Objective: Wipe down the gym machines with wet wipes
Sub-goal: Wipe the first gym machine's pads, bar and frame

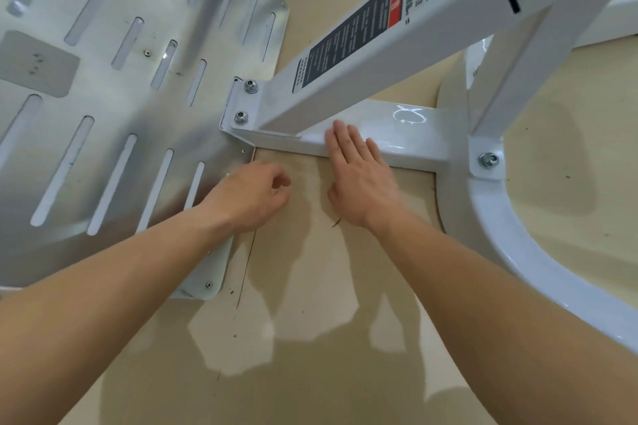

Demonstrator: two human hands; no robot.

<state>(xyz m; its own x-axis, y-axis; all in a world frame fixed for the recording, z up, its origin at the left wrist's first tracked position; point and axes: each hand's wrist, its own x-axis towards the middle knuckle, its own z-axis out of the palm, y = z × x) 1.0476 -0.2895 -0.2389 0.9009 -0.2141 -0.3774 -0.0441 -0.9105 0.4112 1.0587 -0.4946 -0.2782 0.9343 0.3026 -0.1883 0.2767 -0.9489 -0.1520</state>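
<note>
**A:** What does the head view show?

**B:** A white machine [511, 79], seen from above on a tan floor [310, 321]. Its low crossbar [414, 138] runs between a slotted metal footplate [121, 97] on the left and a curved tube [518, 235] on the right.

**A:** And the hands?

**B:** The right hand [359, 179] lies flat, fingers straight and close together. The tips rest on the crossbar's top and the palm is over its near edge. The left hand [248, 197] is over the floor just beside the footplate's corner, with fingers loosely curled and the thumb near the fingertips.

**A:** Is it pinching something?

**B:** I cannot tell. Nor can I tell whether a wipe lies under the right palm.

**A:** Anything else?

**B:** A slanted beam [345, 86] with a dark label [359, 34] rises from the crossbar's left end. Two bolts [251, 86] sit in a bracket there.
</note>
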